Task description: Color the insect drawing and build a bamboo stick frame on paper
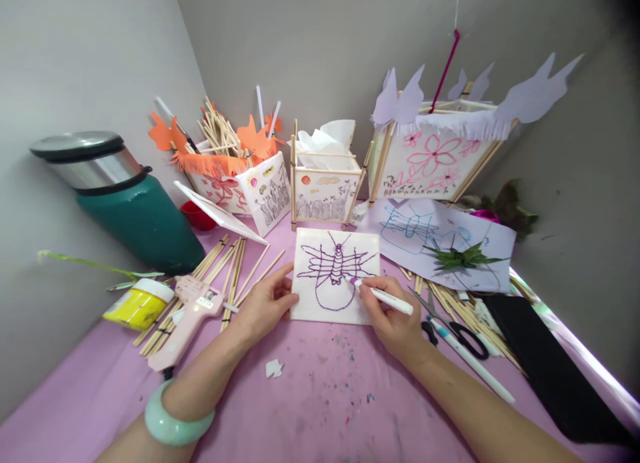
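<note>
A white square panel (310, 306) lies on the pink table, with a winged insect drawn on it in purple line. My right hand (393, 320) grips a white marker (393, 299), its purple tip against the lower body of the insect. At the panel's left edge is my left hand (267, 300), fingers curled, with the fingertips touching that edge. Its thumb and fingers rest there and seem to steady the panel. Behind the panel, a sheet with a blue insect drawing (410, 223) lies partly under a green leaf (464, 256).
On the left are a pink glue gun (187, 316), a yellow paint jar (137, 306), wooden sticks (231, 263) and a teal bottle (135, 216). Scissors (467, 336), a capped marker (475, 360) and a black phone-like slab (550, 370) lie right. Decorated stick-frame boxes (327, 193) stand behind.
</note>
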A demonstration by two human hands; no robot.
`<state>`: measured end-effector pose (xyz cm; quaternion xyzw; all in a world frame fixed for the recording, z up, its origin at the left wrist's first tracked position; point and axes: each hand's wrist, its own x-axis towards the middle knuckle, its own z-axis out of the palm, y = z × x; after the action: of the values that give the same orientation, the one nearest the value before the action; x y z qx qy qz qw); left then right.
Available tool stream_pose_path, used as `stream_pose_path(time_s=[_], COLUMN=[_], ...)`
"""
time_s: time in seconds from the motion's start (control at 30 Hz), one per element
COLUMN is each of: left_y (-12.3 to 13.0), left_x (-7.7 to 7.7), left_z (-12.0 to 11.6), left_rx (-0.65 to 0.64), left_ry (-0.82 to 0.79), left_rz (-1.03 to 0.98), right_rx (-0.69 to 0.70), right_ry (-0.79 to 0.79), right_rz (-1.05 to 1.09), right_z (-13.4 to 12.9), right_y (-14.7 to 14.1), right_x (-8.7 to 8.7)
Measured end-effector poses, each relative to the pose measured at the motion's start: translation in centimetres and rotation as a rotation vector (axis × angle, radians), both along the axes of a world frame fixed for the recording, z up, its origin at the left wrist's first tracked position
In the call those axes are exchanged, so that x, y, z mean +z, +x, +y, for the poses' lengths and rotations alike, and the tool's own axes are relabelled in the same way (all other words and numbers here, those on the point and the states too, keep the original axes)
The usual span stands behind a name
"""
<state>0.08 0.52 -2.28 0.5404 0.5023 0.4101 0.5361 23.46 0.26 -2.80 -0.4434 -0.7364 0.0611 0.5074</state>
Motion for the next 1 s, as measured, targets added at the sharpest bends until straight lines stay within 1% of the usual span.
stream_pose_path(time_s=[0.43, 0.83, 1.0], left_y=[-0.04, -0.03, -0.12], left_x=[0.13, 0.3, 0.11], left_z=[0.04, -0.2, -0.09], left_rx=[0.019, -0.004, -0.012], left_ry=[-0.02, -0.014, 0.0], left_rz=[0.01, 0.01, 0.013], right_rx=[-0.04, -0.081, -0.056], right_ry=[0.015, 0.024, -0.02], right_rz=[-0.016, -0.031, 0.066], right_z=[-0.12, -0.23, -0.36], right_y=[0.36, 0.49, 0.65], right_x=[0.2, 0.03, -0.13])
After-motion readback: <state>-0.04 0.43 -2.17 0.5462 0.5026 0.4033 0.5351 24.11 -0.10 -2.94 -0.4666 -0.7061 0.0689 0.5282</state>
